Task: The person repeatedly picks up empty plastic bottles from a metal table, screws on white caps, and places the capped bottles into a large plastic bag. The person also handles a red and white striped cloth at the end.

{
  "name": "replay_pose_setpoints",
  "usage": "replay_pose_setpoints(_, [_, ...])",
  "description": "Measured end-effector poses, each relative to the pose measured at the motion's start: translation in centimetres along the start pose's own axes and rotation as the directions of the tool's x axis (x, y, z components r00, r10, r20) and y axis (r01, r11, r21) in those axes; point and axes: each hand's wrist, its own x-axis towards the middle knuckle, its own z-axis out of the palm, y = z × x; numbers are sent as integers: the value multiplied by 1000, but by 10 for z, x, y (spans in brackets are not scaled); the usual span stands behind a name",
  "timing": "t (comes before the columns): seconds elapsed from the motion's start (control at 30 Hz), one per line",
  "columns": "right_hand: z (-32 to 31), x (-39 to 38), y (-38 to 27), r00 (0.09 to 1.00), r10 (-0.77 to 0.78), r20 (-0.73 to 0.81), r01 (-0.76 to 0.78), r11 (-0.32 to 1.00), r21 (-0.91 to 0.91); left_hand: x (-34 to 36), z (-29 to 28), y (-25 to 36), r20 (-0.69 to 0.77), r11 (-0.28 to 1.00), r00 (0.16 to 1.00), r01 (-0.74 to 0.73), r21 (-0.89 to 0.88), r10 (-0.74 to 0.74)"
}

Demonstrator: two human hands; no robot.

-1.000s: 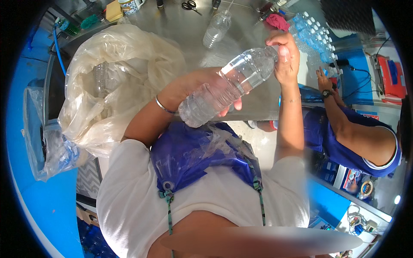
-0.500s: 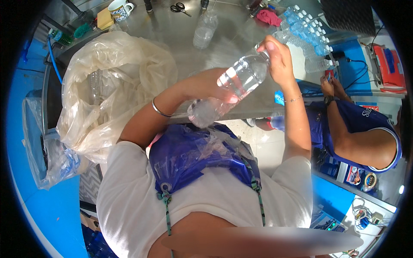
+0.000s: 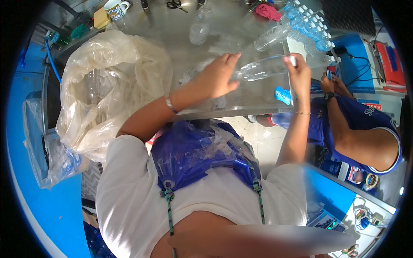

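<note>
My right hand (image 3: 299, 74) grips a clear plastic bottle (image 3: 262, 70) by its capped neck end. The bottle lies nearly level in the view, its base toward the left. Beside that base is my left hand (image 3: 220, 78), open, thumb and fingers spread, holding nothing. Beyond it, a clear bottle (image 3: 201, 28) stands on the metal table (image 3: 170, 41). Nearer the right side is another clear bottle (image 3: 269, 39). Clear plastic (image 3: 219, 102) shows below my left forearm, its shape hard to make out.
Rows of capped bottles (image 3: 307, 26) stand at the far right. A large translucent plastic bag (image 3: 77, 116) sits open at left. A blue packet (image 3: 282, 95) lies near the table edge. Scissors (image 3: 176, 5), a mug (image 3: 115, 9) and a pink cloth (image 3: 267, 12) lie behind. A co-worker (image 3: 357, 133) is at right.
The held bottle has moved right and turned from tilted to nearly level. My left hand has come away from it and opened. My right hand has moved lower and to the right.
</note>
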Motion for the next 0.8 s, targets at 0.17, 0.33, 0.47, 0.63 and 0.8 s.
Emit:
replay_pose_setpoints(0.17, [-24, 28, 97, 985, -26, -171, -63, 867, -494, -40, -117, -50, 73, 980, 980, 180, 80, -186])
replay_pose_setpoints(0.33, [-41, 52, 120, 977, 212, -3, -163, 739, -653, -108, -217, -84, 8, 738, 785, 580, 344, -620])
replay_pose_setpoints(0.47, [-6, 50, 78, 934, -56, -352, -210, 712, -670, -160, -261, -125, -120, 570, 596, 798, 194, -794])
replay_pose_setpoints(0.63, [57, 60, 48, 725, -307, -617, -113, 830, -546, -212, -233, -171, -157, 435, 688, 601, 670, -708])
replay_pose_setpoints(0.8, [63, 67, 57, 816, -349, -462, -150, 643, -751, -242, -206, -188, -532, 117, 830, 553, 825, -168])
